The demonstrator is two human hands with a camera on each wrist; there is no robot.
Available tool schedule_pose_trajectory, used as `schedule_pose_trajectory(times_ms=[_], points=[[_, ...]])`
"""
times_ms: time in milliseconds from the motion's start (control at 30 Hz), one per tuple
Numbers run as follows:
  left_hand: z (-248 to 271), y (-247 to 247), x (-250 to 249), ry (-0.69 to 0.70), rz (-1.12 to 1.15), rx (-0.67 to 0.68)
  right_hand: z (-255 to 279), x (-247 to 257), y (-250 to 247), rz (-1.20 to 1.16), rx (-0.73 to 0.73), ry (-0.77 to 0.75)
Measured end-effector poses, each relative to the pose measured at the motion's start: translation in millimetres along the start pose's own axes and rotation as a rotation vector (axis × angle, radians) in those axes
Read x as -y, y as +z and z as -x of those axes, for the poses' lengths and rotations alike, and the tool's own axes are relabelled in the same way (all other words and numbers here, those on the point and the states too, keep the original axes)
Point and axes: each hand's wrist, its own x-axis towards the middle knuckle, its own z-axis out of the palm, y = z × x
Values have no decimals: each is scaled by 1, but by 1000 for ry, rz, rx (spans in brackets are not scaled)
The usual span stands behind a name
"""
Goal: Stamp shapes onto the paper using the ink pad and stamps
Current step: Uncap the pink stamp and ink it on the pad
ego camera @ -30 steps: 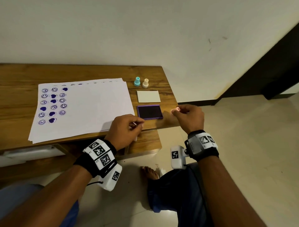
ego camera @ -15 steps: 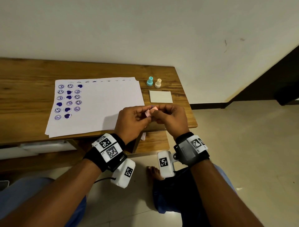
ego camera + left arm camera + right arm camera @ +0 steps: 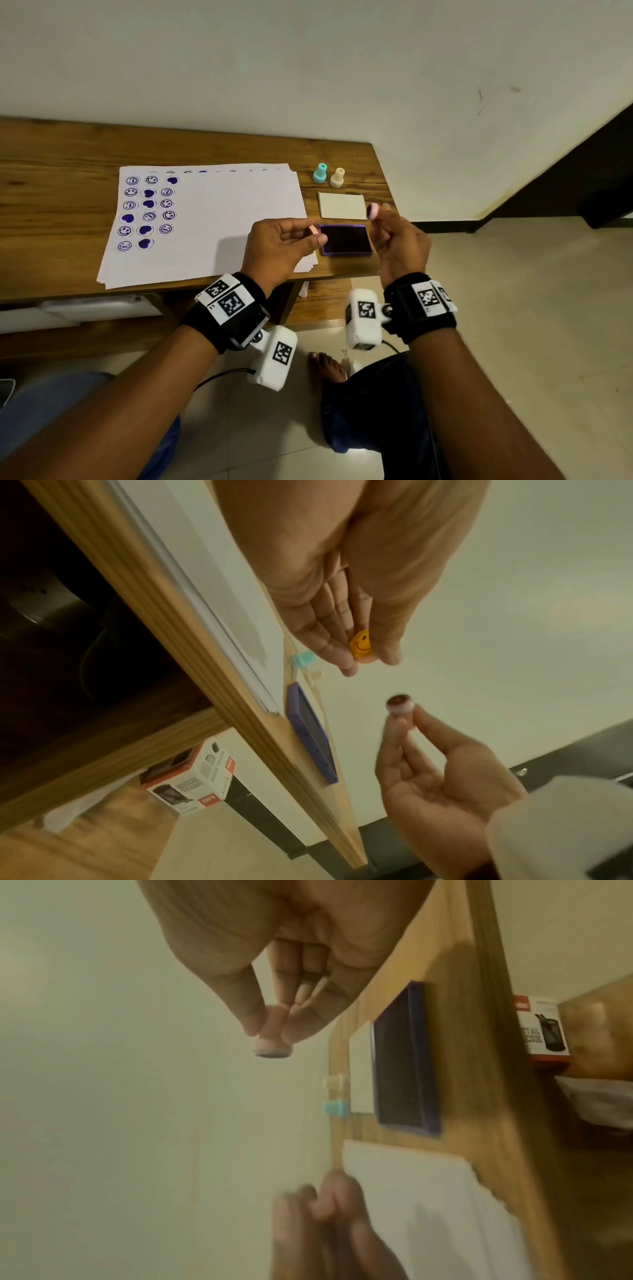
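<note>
Above the near right corner of a wooden table [image 3: 68, 154], a person holds both hands apart, each with a small piece in a fingertip grip. The left hand [image 3: 274, 246] pinches a round cap [image 3: 361, 645] between thumb and fingers; the left wrist view shows a yellow smiley face on it. The right hand [image 3: 400, 243] pinches a pink stamp [image 3: 372, 210] by its stem, fingers curled, its dark inked face turned away from the palm, raised above the table's right edge.

Between the hands lies the open ink pad [image 3: 346, 239], a purple tray with a dark pad inside, flat on the table. Just behind it rests a white rectangular lid [image 3: 342, 205]. Farther back stand a teal stamp [image 3: 320, 173] and a cream stamp [image 3: 337, 177], upright, side by side.

Left of the ink pad lies a stack of white paper [image 3: 233, 212], its left part printed with three columns of purple smileys and hearts.
</note>
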Motion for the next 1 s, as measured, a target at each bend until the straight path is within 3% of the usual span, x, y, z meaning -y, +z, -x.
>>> schedule_pose_trajectory(times_ms=[100,300,667,1000], points=[[-1,-5,2,68,-180,12,-9,11,-12,4,-41,-82],[4,5,11,206,-403,11,-14,-2,-12,327,17,-215],[-5,-6,2,99,-481,-90,-17,-19,-6,939,156,-447],[-4,9,11,142,-611,92,-13,-25,2,1162,222,-479]])
